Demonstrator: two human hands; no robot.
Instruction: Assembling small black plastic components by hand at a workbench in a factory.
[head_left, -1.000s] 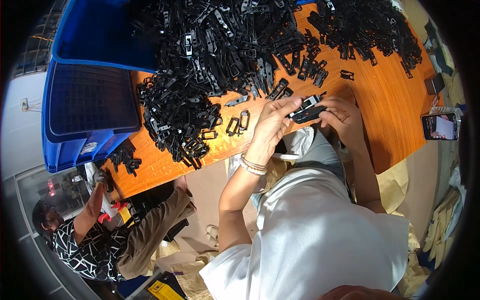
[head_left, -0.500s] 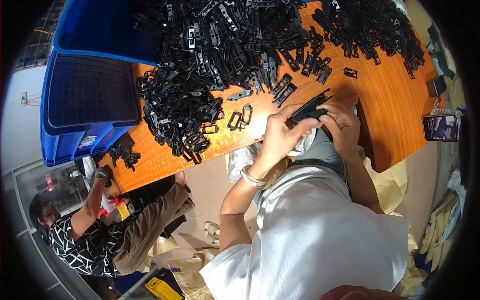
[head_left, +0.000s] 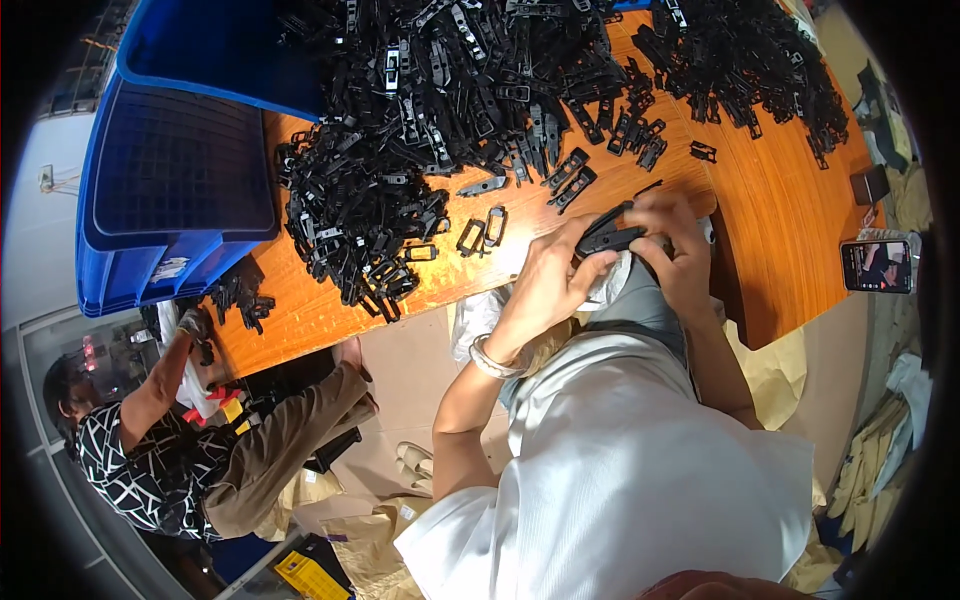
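Both hands meet at the near edge of the orange bench [head_left: 770,230]. The left hand [head_left: 548,282] and the right hand [head_left: 678,248] hold a small black plastic part [head_left: 608,238] between them. The fingers of both hands curl around it and pinch it tight. A big pile of black parts [head_left: 450,90] lies far and left on the bench. A blue bin [head_left: 170,190] sits at the far left. A phone [head_left: 878,266] lies on the right. Another person [head_left: 180,440] crouches at the near left.
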